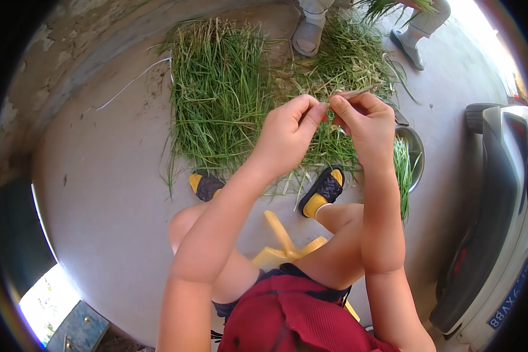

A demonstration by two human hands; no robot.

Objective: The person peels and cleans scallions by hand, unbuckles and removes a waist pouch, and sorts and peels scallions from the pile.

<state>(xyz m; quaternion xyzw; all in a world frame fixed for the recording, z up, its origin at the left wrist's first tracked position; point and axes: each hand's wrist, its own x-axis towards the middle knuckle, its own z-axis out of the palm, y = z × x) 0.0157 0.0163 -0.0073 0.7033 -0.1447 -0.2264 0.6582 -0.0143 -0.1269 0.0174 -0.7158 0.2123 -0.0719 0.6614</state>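
Both hands are raised close together over the piles of cut green stalks. My left hand [290,132] has thumb and fingers pinched together, on something too small to make out. My right hand [366,126] is closed on a thin brownish stalk [362,91], whose end sticks out to the upper right. Below the hands, a broad pile of green stalks [217,94] lies on the floor at the left. A looser heap [358,58] lies behind the hands to the right.
A metal basin [418,158] with green stalks stands right of my right forearm. Another person's feet [308,36] are beyond the heap. A white string [129,84] lies at the left. A car [498,205] stands at the right. A yellow stool [284,240] is beneath me.
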